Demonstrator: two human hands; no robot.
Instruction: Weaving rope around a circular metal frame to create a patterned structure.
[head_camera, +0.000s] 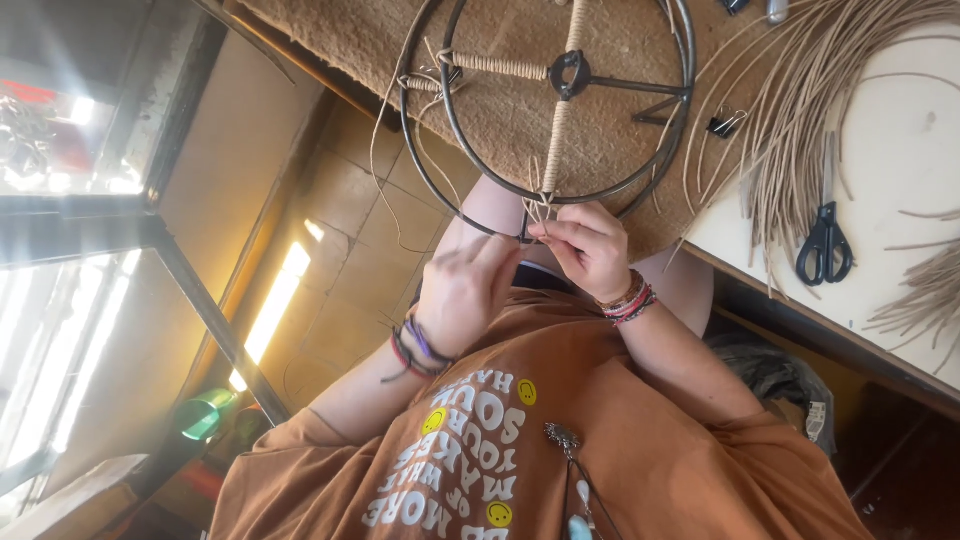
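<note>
**A:** Both hands at the near rim of the metal ring frame (570, 75). Confirm grip?

**B:** Confirmed. Left hand (465, 290) curled narrow, fingertips pressed to the rim from below, apparently steadying it. Right hand (590, 250) closed to a pinch on the thin cord ends (540, 210) right where the wrapped spoke (557, 140) meets the rim.

**A:** Frame position?

**B:** Lying flat on a brown woven mat (500, 120), near edge overhanging toward the lap. Probably pulled close that way to bring the working spot within reach of both hands. Mat likely there to stop the metal sliding.

**A:** Wrapping status?

**B:** Two spokes bound in pale cord, the vertical one and the left one; right spoke bare dark metal. Loose tails trailing off the left side.

**A:** Supplies?

**B:** Bundle of loose cords (800, 100) fanned across the white desk (900, 130) on the right, ends toward the frame, seemingly for easy pulling of one strand at a time. Black scissors (825, 240) just beside the bundle, well apart from the hands. Black binder clip (722, 125) at the desk edge next to the rim, unused.

**A:** Anything unclear?

**B:** Knot itself hidden under the right fingers.
</note>
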